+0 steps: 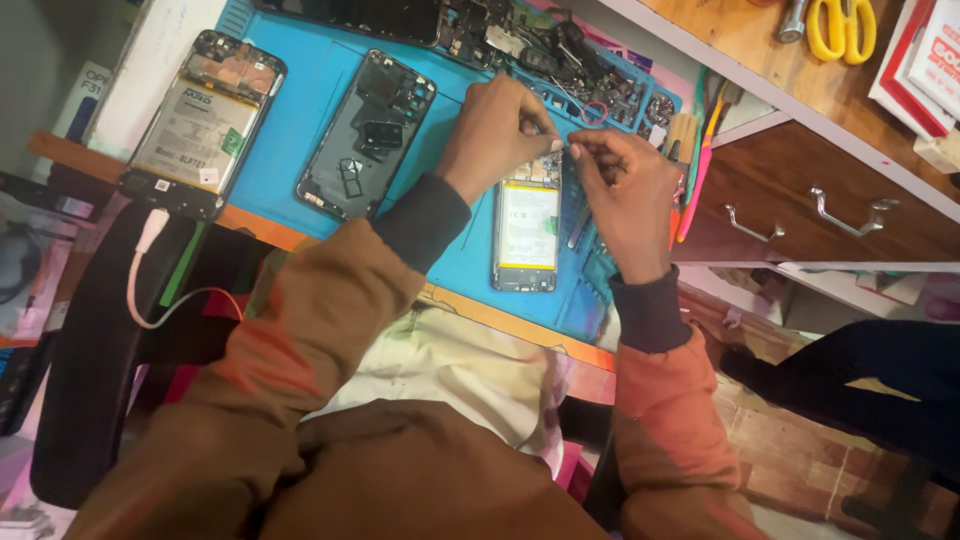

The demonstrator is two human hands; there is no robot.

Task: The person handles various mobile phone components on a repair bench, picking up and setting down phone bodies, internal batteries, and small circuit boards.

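Observation:
An opened phone [527, 232] with its battery showing lies on a blue work mat [300, 90]. My left hand [495, 130] and my right hand [625, 195] meet over the phone's top end, fingertips pinched together on something small that I cannot make out. Both wrists sit in dark cuffs under brown sleeves.
Another opened phone [205, 120] with a white cable [150, 235] lies at the mat's left. A dark back cover [368, 135] sits between. Loose parts and tools [560, 55] crowd the mat's far edge. Yellow scissors [842, 25] rest on a wooden shelf above drawers [800, 210].

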